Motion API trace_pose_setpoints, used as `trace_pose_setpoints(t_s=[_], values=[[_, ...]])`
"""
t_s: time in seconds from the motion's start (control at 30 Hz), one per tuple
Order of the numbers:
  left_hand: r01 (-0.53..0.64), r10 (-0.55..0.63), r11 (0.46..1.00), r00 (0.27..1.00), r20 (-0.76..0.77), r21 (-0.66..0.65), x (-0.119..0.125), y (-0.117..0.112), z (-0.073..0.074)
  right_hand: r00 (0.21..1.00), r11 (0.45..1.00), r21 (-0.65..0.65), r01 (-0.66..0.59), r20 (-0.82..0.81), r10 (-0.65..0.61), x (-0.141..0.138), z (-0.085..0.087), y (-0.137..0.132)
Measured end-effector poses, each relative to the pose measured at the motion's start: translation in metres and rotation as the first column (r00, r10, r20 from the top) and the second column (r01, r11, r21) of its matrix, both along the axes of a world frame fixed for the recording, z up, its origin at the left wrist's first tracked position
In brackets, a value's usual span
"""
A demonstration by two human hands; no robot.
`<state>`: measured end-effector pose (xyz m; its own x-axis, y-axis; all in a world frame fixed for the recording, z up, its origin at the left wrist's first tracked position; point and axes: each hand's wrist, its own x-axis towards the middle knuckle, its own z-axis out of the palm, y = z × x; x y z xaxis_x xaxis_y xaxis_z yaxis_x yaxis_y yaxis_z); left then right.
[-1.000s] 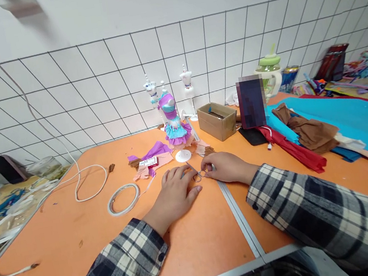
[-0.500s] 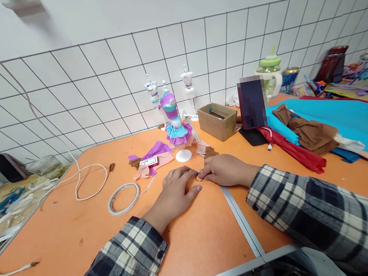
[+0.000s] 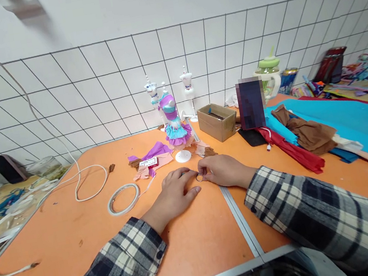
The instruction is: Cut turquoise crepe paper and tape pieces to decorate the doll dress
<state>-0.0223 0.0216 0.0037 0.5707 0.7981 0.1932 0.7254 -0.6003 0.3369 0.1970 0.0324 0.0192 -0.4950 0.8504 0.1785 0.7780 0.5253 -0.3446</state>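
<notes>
My left hand [image 3: 178, 189] lies palm down on the orange table, its fingers stretched forward and its thumb apart. Its index fingertip reaches a small thin ring-shaped piece [image 3: 200, 178]. From the other side my right hand [image 3: 223, 170] pinches at this ring, thumb and forefinger close together on its edge. A bit of blue shows by the left fingers, too small to name. Just beyond the hands stands a small white dress form wearing a purple and turquoise ruffled dress [image 3: 177, 129]. Left of my left hand lies a roll of white tape [image 3: 110, 207].
Fabric scraps [image 3: 158, 150] and a small red-and-white box [image 3: 148, 163] lie by the dress form. Behind are two more dress forms, a cardboard box [image 3: 219, 125], a blurred-out screen [image 3: 251, 103] and a green-lidded bottle [image 3: 269, 67]. Coloured cloth [image 3: 343, 120] spreads at right; a white cable [image 3: 79, 174] curls at left.
My right hand's fingers have drawn up and pinch more tightly at the ring. My left hand stays almost where it was.
</notes>
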Motion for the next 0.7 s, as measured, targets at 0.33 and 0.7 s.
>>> trace_pose_setpoints(t_s=[0.33,0.7], values=[[0.011,-0.011,1.000,1.000,-0.025,0.022,0.0002,0.0004,-0.0030,0.999,1.000,0.005,0.016,-0.048,-0.016,-0.0003,0.0004,-0.0014],[0.038,-0.038,0.999,0.998,-0.053,-0.003,-0.0022,0.0010,0.0032,0.998,1.000,0.014,0.020,-0.062,-0.019,0.0023,-0.0030,0.0018]])
